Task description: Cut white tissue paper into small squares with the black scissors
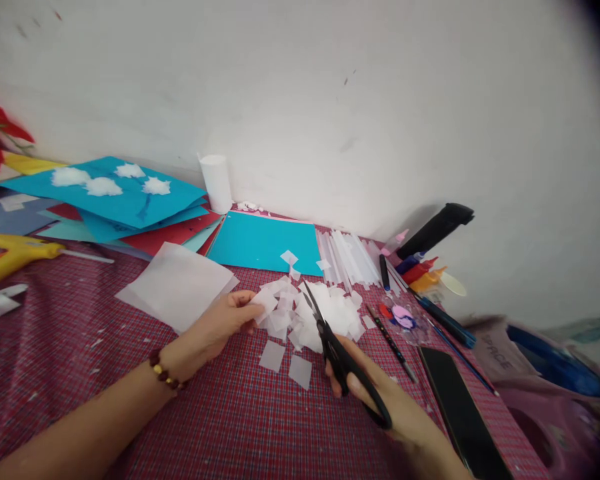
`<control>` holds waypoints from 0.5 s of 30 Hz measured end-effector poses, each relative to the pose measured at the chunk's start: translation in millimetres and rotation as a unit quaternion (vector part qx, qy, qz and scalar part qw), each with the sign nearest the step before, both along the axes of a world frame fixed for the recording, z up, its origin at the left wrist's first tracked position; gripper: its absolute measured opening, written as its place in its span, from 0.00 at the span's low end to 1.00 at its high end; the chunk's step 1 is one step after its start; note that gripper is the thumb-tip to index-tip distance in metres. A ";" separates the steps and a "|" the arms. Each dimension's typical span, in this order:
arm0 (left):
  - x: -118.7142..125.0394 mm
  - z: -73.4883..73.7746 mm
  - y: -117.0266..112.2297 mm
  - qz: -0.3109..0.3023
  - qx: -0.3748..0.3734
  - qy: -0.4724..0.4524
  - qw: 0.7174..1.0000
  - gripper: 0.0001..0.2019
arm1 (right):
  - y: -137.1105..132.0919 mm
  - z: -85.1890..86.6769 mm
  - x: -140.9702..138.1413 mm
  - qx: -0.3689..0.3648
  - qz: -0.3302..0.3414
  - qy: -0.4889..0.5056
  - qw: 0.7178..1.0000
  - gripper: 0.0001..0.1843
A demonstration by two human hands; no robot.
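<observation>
My left hand [233, 320], with a beaded bracelet on its wrist, pinches a small piece of white tissue paper [265, 305]. Black-handled scissors [336, 353] are gripped in my right hand [363, 377], their blades slightly apart and pointing up and away over the paper. Beneath the blades lies a heap of small cut white paper pieces [330, 313]. Two loose paper squares [300, 371] rest on the checked cloth just in front of the heap. Larger white sheets [177, 283] lie left of my left hand, partly behind it.
A blue sheet stack [265, 241] lies behind the heap, beside white glue sticks [353, 257]. At left are a yellow glue gun [15, 257] and blue card [130, 207] bearing white tufts. A phone [460, 413], dotted pencil [393, 343] and cutter [447, 320] lie at right.
</observation>
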State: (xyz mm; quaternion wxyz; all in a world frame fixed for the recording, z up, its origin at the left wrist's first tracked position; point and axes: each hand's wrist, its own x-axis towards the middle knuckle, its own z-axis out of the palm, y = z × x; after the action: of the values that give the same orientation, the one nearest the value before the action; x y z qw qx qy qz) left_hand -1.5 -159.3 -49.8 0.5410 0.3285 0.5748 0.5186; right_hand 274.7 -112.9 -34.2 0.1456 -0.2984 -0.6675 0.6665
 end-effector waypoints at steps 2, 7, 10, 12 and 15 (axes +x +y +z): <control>-0.1 0.6 2.4 0.029 0.027 -0.011 0.999 0.05 | 0.9 2.2 1.2 -0.015 0.021 -0.003 1.000 0.34; 4.6 2.1 5.1 0.024 0.049 -0.050 0.997 0.07 | 1.0 7.8 -7.6 -0.009 0.086 -0.025 0.996 0.33; 8.8 1.0 3.6 -0.025 0.035 -0.046 0.998 0.10 | -0.3 9.5 -12.3 -0.007 0.092 -0.027 0.995 0.29; 11.9 -1.0 2.4 -0.043 0.026 -0.047 0.998 0.10 | -1.3 9.1 -13.4 -0.013 0.090 -0.018 0.996 0.29; 16.1 -3.7 1.7 -0.044 0.020 -0.069 0.996 0.09 | -2.0 7.0 -13.4 -0.030 0.091 -0.006 0.995 0.31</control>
State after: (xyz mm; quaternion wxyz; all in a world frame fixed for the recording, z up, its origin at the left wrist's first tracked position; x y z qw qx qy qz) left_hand 14.6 -157.6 -53.5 0.5948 0.3274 0.5111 0.5271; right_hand 261.4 -114.9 -27.3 0.0715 -0.2450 -0.6724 0.6948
